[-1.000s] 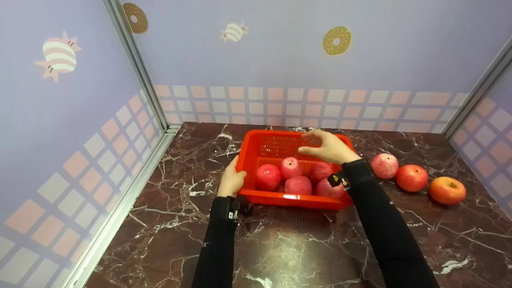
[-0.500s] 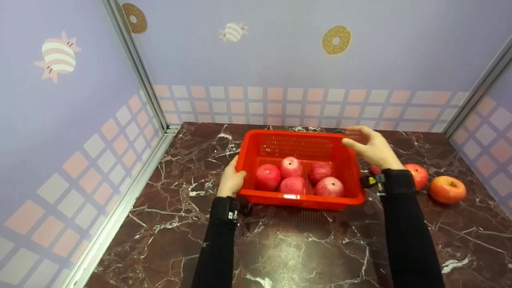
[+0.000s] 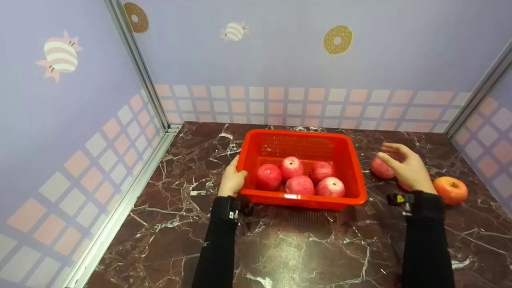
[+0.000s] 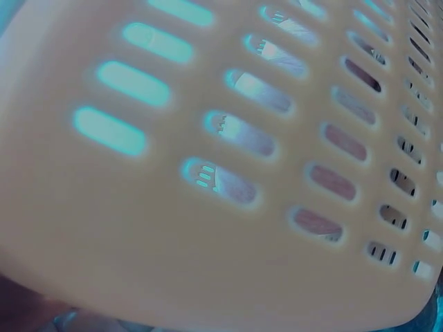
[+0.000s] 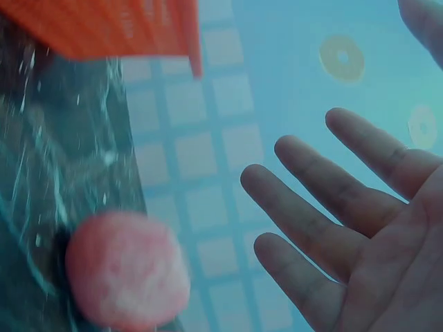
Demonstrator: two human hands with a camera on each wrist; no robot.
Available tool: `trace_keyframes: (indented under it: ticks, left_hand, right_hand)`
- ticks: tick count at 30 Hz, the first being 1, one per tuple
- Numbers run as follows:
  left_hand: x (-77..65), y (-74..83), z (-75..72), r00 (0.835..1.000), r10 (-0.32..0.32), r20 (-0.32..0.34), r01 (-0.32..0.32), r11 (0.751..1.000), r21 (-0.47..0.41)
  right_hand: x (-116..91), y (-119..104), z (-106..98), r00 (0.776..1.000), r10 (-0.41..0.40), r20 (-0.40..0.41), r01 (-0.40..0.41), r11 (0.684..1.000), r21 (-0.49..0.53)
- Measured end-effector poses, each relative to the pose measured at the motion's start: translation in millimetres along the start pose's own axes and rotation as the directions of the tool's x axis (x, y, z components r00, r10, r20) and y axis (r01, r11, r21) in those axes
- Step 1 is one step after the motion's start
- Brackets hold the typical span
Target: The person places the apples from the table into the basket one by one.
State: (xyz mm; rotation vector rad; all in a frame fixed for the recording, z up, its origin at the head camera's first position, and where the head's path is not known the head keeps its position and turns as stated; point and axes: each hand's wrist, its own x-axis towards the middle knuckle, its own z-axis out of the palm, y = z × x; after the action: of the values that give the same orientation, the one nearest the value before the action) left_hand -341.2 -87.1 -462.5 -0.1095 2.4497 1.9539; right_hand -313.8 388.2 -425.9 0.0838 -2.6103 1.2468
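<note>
A red plastic basket (image 3: 352, 168) with slotted walls stands on the table with several red and pink apples (image 3: 299, 185) inside. My left hand (image 3: 232, 180) grips its left side, thumb over the rim. Close up in the left wrist view is the slotted basket wall (image 4: 138, 228). Over the fruit to the right of the basket, my right hand (image 3: 412, 170) holds nothing, its fingers extended in the right wrist view. A pink apple (image 3: 382, 168) lies just left of that hand. Behind the hand a red apple is mostly hidden, and an orange-red apple (image 3: 451, 190) sits to its right.
The dark marbled table (image 3: 312, 248) runs back to a lilac wall panel (image 3: 280, 48) with tile prints. Another panel (image 3: 96, 80) closes off the left side, with a metal rail (image 3: 128, 200) along its foot. A panel also stands at the right.
My right hand has moved right, from above the basket to above the loose apples. The right side of the basket has come into view. My left hand stays on the basket.
</note>
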Motion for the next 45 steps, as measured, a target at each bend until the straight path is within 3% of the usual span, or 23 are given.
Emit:
trace_keyframes:
  ticks: [6, 12, 15, 19, 22, 27, 33, 39, 45]
  left_hand:
    - [-0.6, -0.1, 0.8, 1.0, 0.012, -0.002, -0.012, 1.0, 0.013]
    - [1.7, -0.7, -1.1, 1.0, 0.0, -0.006, 0.0, 1.0, -0.004]
    - [1.6, -0.8, -0.8, 1.0, 0.006, -0.007, -0.006, 1.0, -0.005]
    - [1.1, -1.6, -0.3, 1.0, 0.016, -0.008, -0.016, 1.0, -0.005]
    - [1.5, -1.6, -0.5, 1.0, 0.02, -0.008, -0.02, 1.0, 0.0]
    - [2.3, -0.8, -1.0, 1.0, 0.02, -0.001, -0.02, 1.0, -0.002]
    - [1.4, -1.5, -1.0, 1.0, 0.024, -0.006, -0.024, 1.0, 0.011]
    - [0.9, -0.4, -0.6, 1.0, 0.014, -0.002, -0.014, 1.0, 0.0]
    - [1.3, -1.2, 0.0, 1.0, 0.014, -0.001, -0.014, 1.0, -0.009]
  right_hand:
    - [-19, 29, -19, 0.99, 0.063, -0.125, -0.063, 0.998, 0.005]
    - [-32, 48, -33, 0.967, 0.178, -0.18, -0.17, 0.984, 0.063]
    - [-34, 53, -37, 0.934, 0.256, -0.249, -0.253, 0.966, 0.045]
    - [-35, 61, -40, 0.859, 0.377, -0.348, -0.385, 0.922, 0.046]
    - [-38, 68, -40, 0.824, 0.411, -0.391, -0.41, 0.908, 0.088]
    - [-44, 87, -39, 0.821, 0.394, -0.413, -0.39, 0.915, 0.098]
    - [-50, 106, -41, 0.834, 0.431, -0.346, -0.424, 0.9, 0.099]
    - [-54, 116, -41, 0.835, 0.455, -0.311, -0.46, 0.886, 0.062]
    - [-54, 120, -40, 0.848, 0.414, -0.331, -0.432, 0.902, 0.02]
